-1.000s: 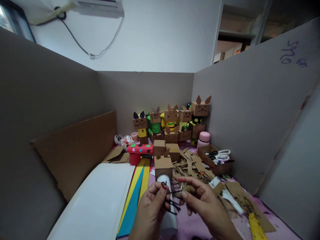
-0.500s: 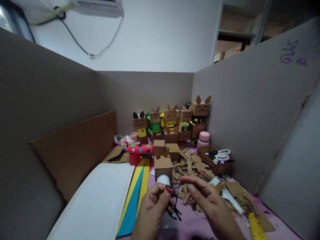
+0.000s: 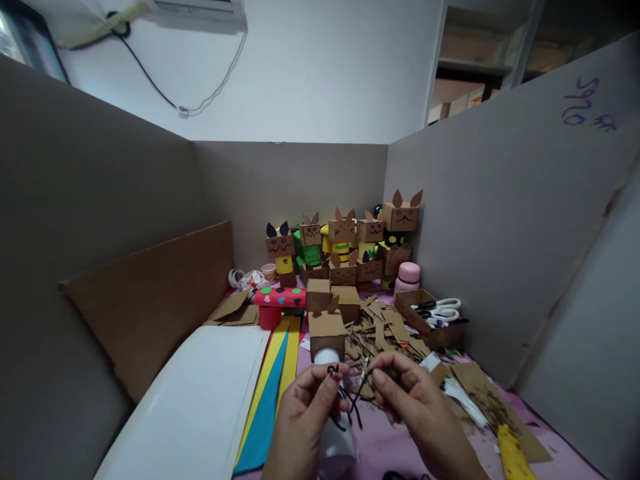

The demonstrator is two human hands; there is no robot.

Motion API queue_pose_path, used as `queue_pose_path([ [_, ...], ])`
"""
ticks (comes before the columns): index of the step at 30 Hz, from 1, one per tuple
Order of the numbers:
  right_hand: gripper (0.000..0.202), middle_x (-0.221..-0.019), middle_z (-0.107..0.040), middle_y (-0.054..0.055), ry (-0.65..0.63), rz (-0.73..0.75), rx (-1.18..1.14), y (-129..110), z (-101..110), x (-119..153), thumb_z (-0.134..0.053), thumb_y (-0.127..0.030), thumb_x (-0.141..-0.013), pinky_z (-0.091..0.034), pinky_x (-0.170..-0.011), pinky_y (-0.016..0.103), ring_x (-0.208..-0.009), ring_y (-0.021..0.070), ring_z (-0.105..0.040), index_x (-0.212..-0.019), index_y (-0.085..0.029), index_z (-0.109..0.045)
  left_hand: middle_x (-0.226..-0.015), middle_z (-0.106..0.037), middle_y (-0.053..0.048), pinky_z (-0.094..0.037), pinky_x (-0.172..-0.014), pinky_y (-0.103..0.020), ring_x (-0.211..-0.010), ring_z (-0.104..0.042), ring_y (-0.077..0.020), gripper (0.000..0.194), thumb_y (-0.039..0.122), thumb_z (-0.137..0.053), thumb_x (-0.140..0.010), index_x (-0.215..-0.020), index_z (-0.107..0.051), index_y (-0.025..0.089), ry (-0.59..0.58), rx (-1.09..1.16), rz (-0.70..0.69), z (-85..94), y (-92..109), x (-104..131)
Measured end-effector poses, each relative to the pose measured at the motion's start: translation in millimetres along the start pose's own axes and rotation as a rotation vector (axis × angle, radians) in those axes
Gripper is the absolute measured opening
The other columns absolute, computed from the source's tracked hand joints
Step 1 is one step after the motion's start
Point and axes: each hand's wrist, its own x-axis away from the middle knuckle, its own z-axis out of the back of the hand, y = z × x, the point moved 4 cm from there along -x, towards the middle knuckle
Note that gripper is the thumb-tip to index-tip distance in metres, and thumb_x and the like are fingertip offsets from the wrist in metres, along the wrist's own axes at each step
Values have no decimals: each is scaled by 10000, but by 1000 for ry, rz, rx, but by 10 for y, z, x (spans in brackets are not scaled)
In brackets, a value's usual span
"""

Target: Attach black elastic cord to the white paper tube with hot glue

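Black cord [image 3: 354, 404] with several loose ends hangs between my hands. My left hand [image 3: 311, 412] pinches it between thumb and forefinger, where a small loop pokes up above the fingertips. One strand runs to my right hand [image 3: 411, 400], whose thumb and forefinger are closed on it. Behind and below the hands stands a white bottle [image 3: 336, 445], partly hidden by my left hand. A cardboard box with small ears [image 3: 327, 333] sits just beyond.
Cardboard scraps [image 3: 380, 330] are heaped to the right, near a box of scissors [image 3: 434, 321]. White sheets [image 3: 195, 400] and yellow and blue paper [image 3: 267, 407] lie left. Several cardboard animal figures [image 3: 341, 230] line the back, beside a pink bottle [image 3: 408, 277]. A yellow cutter [image 3: 513, 453] lies front right.
My right hand, earlier apart from the cord with loose fingers, now pinches a strand and draws it out to the right. The left hand keeps its pinch on the cord.
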Motion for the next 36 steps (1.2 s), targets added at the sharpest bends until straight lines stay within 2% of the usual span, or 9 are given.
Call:
queue_pose_path([
  [3, 321, -536, -456, -74, 74, 17, 13, -12, 61, -8, -640, -480, -775, -277, -427, 166, -477, 64, -377, -830, -174, -559, -690, -640, 3, -386, -499, -162, -530, -510, -73, 315, 439, -809, -565, -727, -738, 179, 4, 28, 10, -1, -18, -14],
  [5, 319, -526, -439, -81, 100, 28, 9, -12, 77, -3, -646, -479, -770, -266, -422, 167, -463, 60, -354, -819, -175, -562, -669, -636, 5, -388, -508, -164, -545, -499, -82, 284, 430, -802, -582, -711, -736, 186, -1, 17, 7, -4, -25, -12],
  [12, 349, -536, -475, -58, 22, -7, -36, 7, -77, 68, -687, -490, -725, -295, -424, 162, -472, 57, -390, -759, -153, -602, -576, -554, 37, -333, -486, -168, -518, -412, -78, 220, 388, -774, -640, -722, -730, 188, -46, -62, 9, -17, -61, 12],
  [20, 367, -526, -520, -46, 48, 0, -159, 36, -185, 84, -759, -470, -651, -317, -411, 134, -456, 36, -418, -688, -132, -620, -586, -629, 18, -370, -524, -176, -532, -475, -85, 205, 373, -792, -621, -692, -747, 186, -80, 3, -67, -61, -108, -2],
  [22, 370, -505, -530, -48, 11, -16, -199, 76, -185, 59, -767, -465, -642, -312, -388, 126, -416, 26, -416, -676, -135, -604, -678, -677, -14, -414, -574, -200, -633, -562, -131, 198, 375, -785, -627, -669, -744, 186, -89, -2, -69, -52, -119, -16],
  [24, 385, -475, -546, -51, -41, -53, -243, 116, -189, 35, -776, -470, -628, -304, -355, 120, -362, 19, -415, -675, -142, -581, -837, -710, -62, -461, -667, -248, -821, -618, -214, 212, 385, -775, -633, -624, -736, 177, -116, -38, -87, -42, -124, -36],
  [27, 388, -444, -575, -53, -97, -107, -320, 148, -199, 17, -796, -444, -613, -297, -319, 108, -302, 16, -421, -724, -148, -573, -984, -701, -105, -476, -814, -338, -1007, -595, -296, 225, 396, -747, -664, -629, -745, 174, -173, -92, -107, -37, -128, -56],
  [31, 400, -424, -601, -29, -178, -180, -391, 161, -244, 22, -791, -433, -629, -285, -285, 91, -266, 15, -431, -791, -112, -615, -1094, -672, -124, -439, -916, -382, -1070, -577, -303, 218, 404, -725, -691, -699, -767, 190, -206, -100, -114, -36, -110, -45],
  [36, 399, -373, -570, -30, -271, -231, -449, 167, -290, 30, -789, -448, -622, -270, -257, 82, -235, 0, -386, -703, -96, -620, -1125, -668, -119, -398, -966, -375, -1115, -554, -299, 234, 440, -720, -687, -722, -775, 215, -243, -133, -112, -71, -83, -1],
])
